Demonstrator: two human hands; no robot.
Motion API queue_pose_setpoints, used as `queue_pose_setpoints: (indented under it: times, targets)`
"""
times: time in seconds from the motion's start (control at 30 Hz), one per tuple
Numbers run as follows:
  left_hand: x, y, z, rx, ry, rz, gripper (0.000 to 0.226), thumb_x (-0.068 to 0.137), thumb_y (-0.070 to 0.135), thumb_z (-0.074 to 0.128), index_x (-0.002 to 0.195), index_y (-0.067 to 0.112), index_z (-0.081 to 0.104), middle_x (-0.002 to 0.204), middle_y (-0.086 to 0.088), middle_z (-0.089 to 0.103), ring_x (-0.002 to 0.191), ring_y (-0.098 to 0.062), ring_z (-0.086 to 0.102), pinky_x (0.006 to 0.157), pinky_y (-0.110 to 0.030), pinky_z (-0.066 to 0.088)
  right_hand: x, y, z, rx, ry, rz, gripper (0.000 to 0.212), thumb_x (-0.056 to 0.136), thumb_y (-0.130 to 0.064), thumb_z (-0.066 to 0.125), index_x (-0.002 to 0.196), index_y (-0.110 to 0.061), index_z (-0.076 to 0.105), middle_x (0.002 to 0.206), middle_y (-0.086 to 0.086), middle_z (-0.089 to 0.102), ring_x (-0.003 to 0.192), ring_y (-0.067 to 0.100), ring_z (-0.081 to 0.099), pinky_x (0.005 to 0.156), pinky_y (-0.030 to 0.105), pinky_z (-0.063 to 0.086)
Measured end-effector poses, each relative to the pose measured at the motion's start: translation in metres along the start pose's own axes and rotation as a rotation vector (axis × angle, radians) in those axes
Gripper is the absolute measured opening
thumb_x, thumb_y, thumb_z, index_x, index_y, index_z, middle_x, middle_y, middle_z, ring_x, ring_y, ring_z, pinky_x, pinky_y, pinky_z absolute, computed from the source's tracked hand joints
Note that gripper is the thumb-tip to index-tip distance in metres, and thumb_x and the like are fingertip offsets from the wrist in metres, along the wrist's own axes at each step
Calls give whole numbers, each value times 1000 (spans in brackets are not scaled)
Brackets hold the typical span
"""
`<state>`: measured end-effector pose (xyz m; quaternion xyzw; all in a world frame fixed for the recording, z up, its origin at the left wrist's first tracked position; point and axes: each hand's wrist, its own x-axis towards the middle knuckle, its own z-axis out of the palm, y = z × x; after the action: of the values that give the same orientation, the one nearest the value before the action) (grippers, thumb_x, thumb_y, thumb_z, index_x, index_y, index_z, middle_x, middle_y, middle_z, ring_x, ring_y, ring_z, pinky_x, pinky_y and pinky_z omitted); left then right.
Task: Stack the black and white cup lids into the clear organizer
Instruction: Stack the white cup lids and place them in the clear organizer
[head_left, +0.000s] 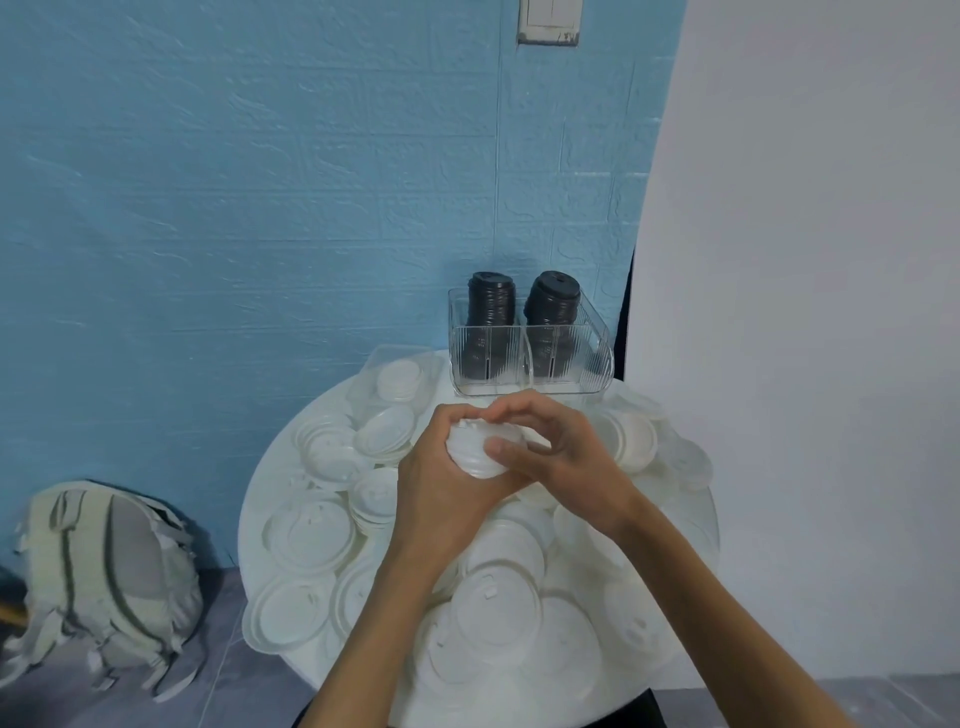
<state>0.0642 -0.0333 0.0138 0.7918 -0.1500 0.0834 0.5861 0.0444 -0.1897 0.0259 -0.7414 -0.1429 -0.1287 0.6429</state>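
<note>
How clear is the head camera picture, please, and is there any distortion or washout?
Head view: wide-angle bending curves the white wall edge; the white lids wash out against the white table; the black lid stacks in the clear organizer contrast sharply; overall slightly soft.

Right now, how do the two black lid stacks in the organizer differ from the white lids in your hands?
The black lid stacks stand in the clear organizer, one per compartment; the white lids are a short stack gripped between the left hand and right hand above the table. Black stacks are taller. Both are nested round lids.
</note>
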Motion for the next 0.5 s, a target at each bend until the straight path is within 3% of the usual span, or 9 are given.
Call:
queue_pose_setpoints:
  times: [0.1, 0.2, 0.33, 0.5]
  targets:
    - [0, -1, -1, 30, 12, 30, 59, 57, 54, 94, 103, 44, 58, 98, 35, 64, 86, 8, 64, 68, -11, 47, 1, 2, -7, -32, 22, 39, 25, 88, -19, 77, 112, -17, 70, 127, 2, 66, 122, 14, 62, 98, 34, 55]
    - [2, -2, -3, 43, 23, 29, 63, 54, 58, 94, 104, 44, 59, 101, 39, 61, 92, 11, 59, 71, -7, 44, 2, 7, -23, -127, 135, 116, 19, 93, -32, 70, 109, -22, 71, 116, -9, 70, 109, 11, 68, 90, 31, 58]
    - [3, -8, -5, 15, 22, 0, 66, 49, 58, 96, 103, 42, 60, 99, 38, 62, 90, 12, 59, 70, -8, 44, -3, 19, -52, -521, 170, 241, 18, 93, -41, 70, 108, -30, 70, 98, -16, 72, 90, 5, 69, 76, 22, 52]
    - [4, -7, -4, -17, 50, -17, 69, 46, 67, 85, 106, 40, 61, 97, 26, 67, 88, 13, 59, 69, -6, 43, -4, 31, -52, -736, 135, 297, 38, 91, -50, 69, 120, -26, 68, 110, -14, 70, 94, 5, 67, 82, 24, 52]
